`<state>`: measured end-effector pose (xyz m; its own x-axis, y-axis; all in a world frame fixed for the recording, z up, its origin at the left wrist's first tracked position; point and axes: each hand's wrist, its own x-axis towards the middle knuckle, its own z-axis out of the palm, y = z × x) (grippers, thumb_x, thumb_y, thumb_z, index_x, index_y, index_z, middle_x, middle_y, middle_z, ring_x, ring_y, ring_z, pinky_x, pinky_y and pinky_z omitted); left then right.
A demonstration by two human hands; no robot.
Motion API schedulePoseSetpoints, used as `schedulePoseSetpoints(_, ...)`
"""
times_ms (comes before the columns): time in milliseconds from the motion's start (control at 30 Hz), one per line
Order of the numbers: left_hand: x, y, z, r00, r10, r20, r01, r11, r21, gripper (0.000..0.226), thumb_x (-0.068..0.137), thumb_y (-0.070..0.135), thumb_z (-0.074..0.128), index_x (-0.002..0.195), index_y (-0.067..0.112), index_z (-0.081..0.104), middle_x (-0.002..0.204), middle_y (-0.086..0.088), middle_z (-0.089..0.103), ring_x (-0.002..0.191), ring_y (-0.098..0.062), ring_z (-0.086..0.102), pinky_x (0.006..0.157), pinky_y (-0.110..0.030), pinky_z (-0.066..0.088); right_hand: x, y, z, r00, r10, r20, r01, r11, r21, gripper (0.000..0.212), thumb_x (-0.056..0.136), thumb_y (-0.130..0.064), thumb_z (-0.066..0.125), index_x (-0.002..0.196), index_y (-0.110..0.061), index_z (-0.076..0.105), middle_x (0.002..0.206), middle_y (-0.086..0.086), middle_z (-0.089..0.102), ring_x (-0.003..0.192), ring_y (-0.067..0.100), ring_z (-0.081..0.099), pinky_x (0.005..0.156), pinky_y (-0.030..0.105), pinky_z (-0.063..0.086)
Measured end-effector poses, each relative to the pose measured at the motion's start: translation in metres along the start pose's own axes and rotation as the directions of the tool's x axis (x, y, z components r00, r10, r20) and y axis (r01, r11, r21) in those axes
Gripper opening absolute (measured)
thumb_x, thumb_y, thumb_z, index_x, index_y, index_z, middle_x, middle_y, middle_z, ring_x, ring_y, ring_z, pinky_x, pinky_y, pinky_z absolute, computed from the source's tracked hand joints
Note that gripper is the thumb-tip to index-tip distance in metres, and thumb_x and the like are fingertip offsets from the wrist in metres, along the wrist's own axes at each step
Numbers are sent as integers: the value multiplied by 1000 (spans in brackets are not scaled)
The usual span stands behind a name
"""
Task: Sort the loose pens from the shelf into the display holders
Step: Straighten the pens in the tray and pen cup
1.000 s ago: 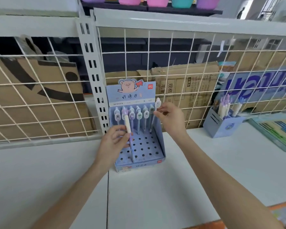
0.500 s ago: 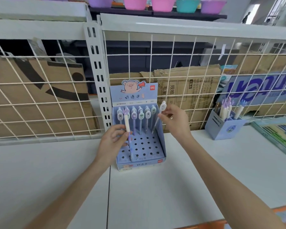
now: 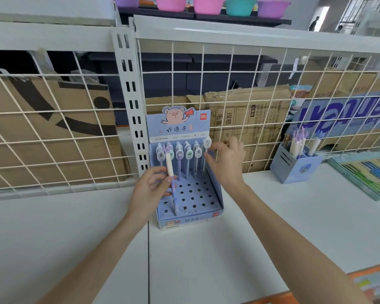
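White-capped pen [image 3: 170,166] — left hand [image 3: 150,189] fingers grip | right hand [image 3: 225,164] pinches oval-topped pen [image 3: 206,150]

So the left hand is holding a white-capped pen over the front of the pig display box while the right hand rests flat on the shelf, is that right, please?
Not quite. The right hand is not flat on the shelf; it is raised at the back row of the pig display box, pinching the rightmost pen. The left hand does hold a white-capped pen over the box's front. The head view shows this.
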<state>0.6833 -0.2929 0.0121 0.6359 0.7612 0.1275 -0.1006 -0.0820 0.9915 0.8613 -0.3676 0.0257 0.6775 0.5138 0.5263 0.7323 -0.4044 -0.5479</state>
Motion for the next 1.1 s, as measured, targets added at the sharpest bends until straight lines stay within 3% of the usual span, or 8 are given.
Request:
schedulePoseSetpoints(267,1,-2,-3,1000,1,11,-1,1000,4,15,89,6,58,102,14,57,85,3,72,79,-9,68,65,-23,56,-1,0,-4,999,12,30,-8,994,-108,14,83,-24,70,91,-14,74,116,7,53,117,31,37,91,31,15)
schedulePoseSetpoints(467,2,-2,-2,1000,6,9,-6,1000,10,16,88,6,58,102,13,56,84,4,71,77,-9,68,65,-25,58,-2,3,-2,999,5,46,1,991,-132,13,82,-23,70,91,-14,75,117,8,54,119,33,36,95,35,17)
schedulePoseSetpoints(967,1,-2,-1,1000,9,9,-9,1000,8,15,89,5,58,100,15,57,80,5,71,74,-7,67,63,-24,57,-3,1,1,999,7,49,0,988,-157,13,85,-25,66,90,-15,74,120,5,53,123,31,33,94,32,12)
schedulePoseSetpoints(1100,1,-3,-1,1000,9,3,-9,1000,15,15,89,5,58,102,13,56,85,3,70,76,-7,67,63,-22,56,-9,4,5,994,7,105,13,982,-189,15,86,-24,65,92,-13,73,121,5,52,124,30,32,98,36,14)
